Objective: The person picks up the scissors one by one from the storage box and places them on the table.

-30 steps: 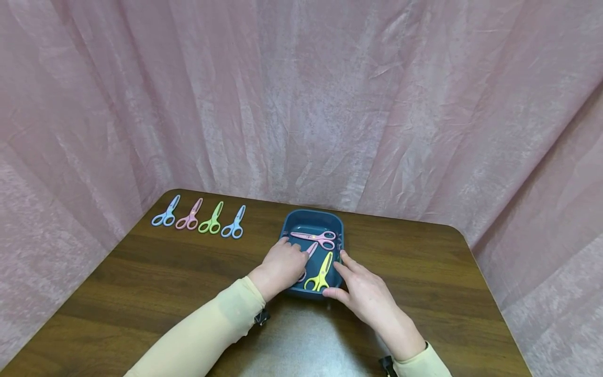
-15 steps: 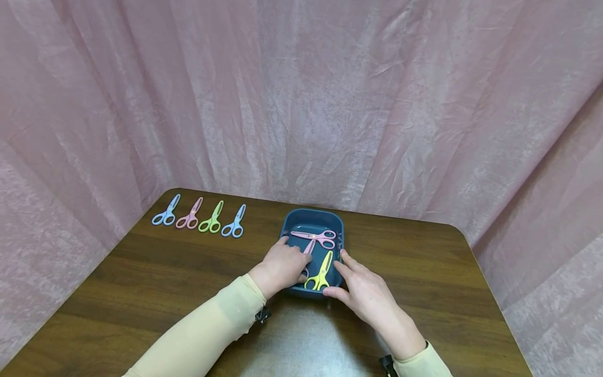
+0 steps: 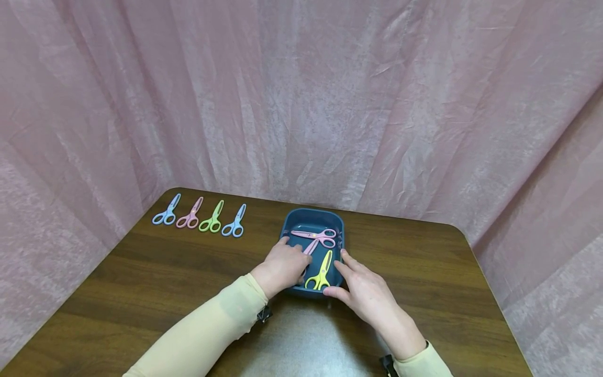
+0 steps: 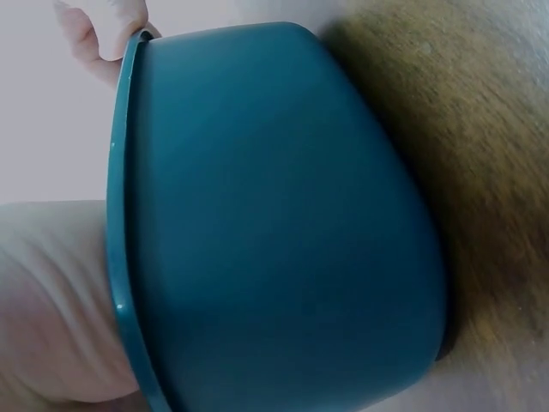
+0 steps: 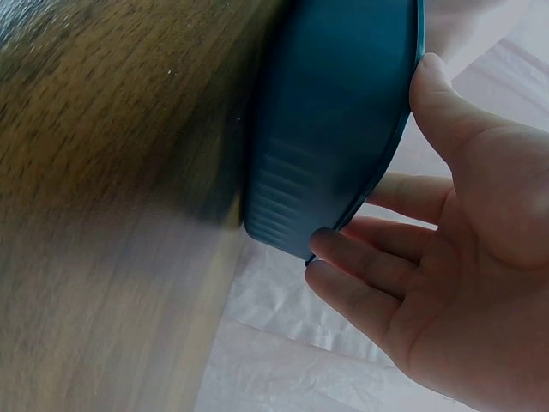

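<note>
A dark blue-green plastic bin (image 3: pixel 314 211) holds three pairs of scissors. My left hand (image 3: pixel 282 266) reaches over the bin's left rim, its fingers gripping pink scissors (image 3: pixel 311 247) by the handle end, which the hand partly covers. Crosswise beyond lie other pink scissors (image 3: pixel 316 237), and yellow scissors (image 3: pixel 322 273) lie to the right. The left wrist view shows mostly the bin's outer wall (image 4: pixel 274 215), which hides the fingers. Along the right rim, my right hand (image 3: pixel 365 293) rests with its fingers spread; its thumb touches the near right corner in the right wrist view.
Several scissors stand in a row at the table's far left: blue (image 3: pixel 166 210), pink (image 3: pixel 190 213), green (image 3: pixel 211 217) and another blue pair (image 3: pixel 234 222). The brown wooden table (image 3: pixel 400 251) ends at a pink curtain (image 3: pixel 320 104) behind.
The pink scissors under my left fingers have shifted and turned slightly inside the bin. My right hand and the bin have stayed in place.
</note>
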A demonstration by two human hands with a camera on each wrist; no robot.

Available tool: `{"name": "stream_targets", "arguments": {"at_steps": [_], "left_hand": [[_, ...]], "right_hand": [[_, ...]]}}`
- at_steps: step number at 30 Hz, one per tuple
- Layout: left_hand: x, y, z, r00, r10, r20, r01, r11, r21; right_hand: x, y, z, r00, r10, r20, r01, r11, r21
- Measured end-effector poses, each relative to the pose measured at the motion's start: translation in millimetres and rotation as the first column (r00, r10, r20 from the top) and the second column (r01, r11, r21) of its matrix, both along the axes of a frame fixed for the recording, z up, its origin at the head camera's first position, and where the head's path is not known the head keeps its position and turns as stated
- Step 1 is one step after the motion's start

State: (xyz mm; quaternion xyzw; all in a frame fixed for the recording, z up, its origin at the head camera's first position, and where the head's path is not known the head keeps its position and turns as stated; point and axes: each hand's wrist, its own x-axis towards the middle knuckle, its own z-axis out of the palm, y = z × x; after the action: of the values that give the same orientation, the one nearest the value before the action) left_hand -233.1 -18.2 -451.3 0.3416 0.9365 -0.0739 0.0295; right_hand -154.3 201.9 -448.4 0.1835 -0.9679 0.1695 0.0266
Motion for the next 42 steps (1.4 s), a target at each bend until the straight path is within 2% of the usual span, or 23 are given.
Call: {"name": "stream_targets", "arguments": {"at_steps": [7, 14, 23, 34, 38, 42], "left_hand": [[0.0, 0.1, -0.6, 1.0, -0.001, -0.003, 0.001, 1.0, 0.003], [0.4, -1.0, -2.9, 0.999, -0.012, -0.037, 0.012, 1.0, 0.001], [-1.0, -4.5, -6.8, 0.998, -0.004, -0.058, 0.009, 0.997, 0.071], [3.4, -10.4, 2.3, 0.996, -0.012, -0.086, 0.023, 0.991, 0.129], [7.1, -14.0, 6.8, 0.992, -0.016, -0.122, 0.035, 0.988, 0.151], [10.7, -18.8, 8.5, 0.979, -0.034, -0.202, 0.071, 0.981, 0.18]], "right_hand": [[-0.1, -0.9, -0.1, 1.0, -0.004, 0.006, 0.004, 1.0, 0.001], [0.2, -1.5, -1.6, 1.0, -0.008, 0.019, 0.008, 1.0, -0.01], [1.2, -1.6, -0.8, 1.0, -0.006, 0.008, 0.006, 1.0, -0.015], [1.2, -1.6, 0.8, 1.0, -0.011, 0.017, 0.011, 1.0, -0.01], [1.1, -1.1, 1.0, 1.0, -0.012, 0.024, 0.012, 1.0, -0.008], [1.1, -0.8, 0.2, 1.0, -0.011, 0.011, 0.011, 1.0, -0.014]]}}
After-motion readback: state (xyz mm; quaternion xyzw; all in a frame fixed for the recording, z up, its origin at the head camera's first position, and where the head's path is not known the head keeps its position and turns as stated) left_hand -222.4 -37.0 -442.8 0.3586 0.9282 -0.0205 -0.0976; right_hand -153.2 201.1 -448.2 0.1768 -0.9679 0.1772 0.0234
